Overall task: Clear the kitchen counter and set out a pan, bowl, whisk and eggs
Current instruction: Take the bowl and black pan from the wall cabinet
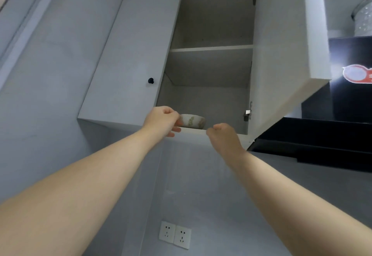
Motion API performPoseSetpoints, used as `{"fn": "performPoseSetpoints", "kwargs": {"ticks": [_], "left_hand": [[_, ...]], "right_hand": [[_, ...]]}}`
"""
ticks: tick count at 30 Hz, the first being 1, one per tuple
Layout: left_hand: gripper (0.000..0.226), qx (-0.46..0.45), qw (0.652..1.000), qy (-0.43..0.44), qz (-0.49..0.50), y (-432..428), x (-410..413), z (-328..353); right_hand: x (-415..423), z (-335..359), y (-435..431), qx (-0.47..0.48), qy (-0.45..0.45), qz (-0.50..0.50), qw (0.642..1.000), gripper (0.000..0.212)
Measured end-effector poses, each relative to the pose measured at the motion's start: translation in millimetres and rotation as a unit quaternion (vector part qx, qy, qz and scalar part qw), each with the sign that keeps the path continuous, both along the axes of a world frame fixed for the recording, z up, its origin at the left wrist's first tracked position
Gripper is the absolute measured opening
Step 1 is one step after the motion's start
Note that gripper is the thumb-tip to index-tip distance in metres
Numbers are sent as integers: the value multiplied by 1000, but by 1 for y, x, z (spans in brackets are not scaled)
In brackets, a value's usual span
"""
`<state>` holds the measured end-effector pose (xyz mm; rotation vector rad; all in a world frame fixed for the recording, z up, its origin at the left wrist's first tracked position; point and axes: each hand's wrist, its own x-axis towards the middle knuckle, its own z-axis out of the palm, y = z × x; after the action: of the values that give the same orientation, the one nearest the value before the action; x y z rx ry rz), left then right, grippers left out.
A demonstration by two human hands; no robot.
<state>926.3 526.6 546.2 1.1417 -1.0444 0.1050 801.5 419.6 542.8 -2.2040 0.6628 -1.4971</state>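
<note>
Bowl (193, 121): white with a green pattern, upright, standing on the bottom board of the open wall cabinet (211, 98), close to the front edge, at frame centre.

Left hand (163, 121): raised from lower left of frame, forearm bare. Gripping the bowl at its left side. Fingers (177, 129) curled round the bowl wall, pressed close together, two tips showing just under the base.

Right hand (223, 136): raised from lower right of frame, forearm bare. Placed just right of the bowl and slightly lower, at the front edge of the cabinet bottom. Seen from the back, fingers curled inward, away from the camera. Cannot tell whether touching the bowl or the cabinet edge, nor how the fingertips lie.

Cabinet layout: left door (130, 58) closed, with black knob (150, 80) near its lower right corner. Right door (281, 54) swung open, reaching toward upper right of frame. Inner shelf (211, 48) fixed above the bowl, roughly halfway up the compartment. Metal hinge (247, 113) at lower right of the opening.

Surroundings: black range hood (332, 134) at right of frame, carrying a red sticker (358, 73) at the right edge. Double wall socket (175, 235) at bottom centre, mounted on the grey wall (50, 94).
</note>
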Motion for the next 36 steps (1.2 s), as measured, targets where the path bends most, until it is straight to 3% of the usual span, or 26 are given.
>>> {"fn": "performPoseSetpoints", "kwargs": {"ticks": [1,3,5,8,11,14,18,22,25,29,36], "left_hand": [[14,-1,1000,-7,-1,-7,10,2],[15,-4,1000,-21,-4,-24,32,9],[21,1,999,-37,0,-38,49,15],[25,33,991,-113,62,-66,86,22],[24,78,962,-212,153,-93,117,22],[28,108,921,-295,231,-125,142,25],[36,151,903,-342,211,-158,156,34],[40,211,846,-411,265,-182,168,32],[47,232,832,-428,266,-186,171,40],[47,221,840,-429,248,-188,171,41],[49,204,830,-447,264,-192,181,37]], "right_hand": [[8,4,-5,-6,-5,-1,1000,16],[29,17,-20,-5,-10,-10,1000,33],[45,31,-37,-27,-3,-24,999,37],[71,51,-70,-70,15,-62,995,45],[90,67,-107,-128,53,-119,983,49],[107,80,-139,-156,151,-171,961,52],[122,91,-169,-143,211,-199,946,56],[138,98,-183,-134,219,-176,950,57],[149,104,-186,-133,214,-162,954,52],[157,106,-189,-166,195,-189,948,22],[149,104,-184,-175,129,-232,948,23]]}}
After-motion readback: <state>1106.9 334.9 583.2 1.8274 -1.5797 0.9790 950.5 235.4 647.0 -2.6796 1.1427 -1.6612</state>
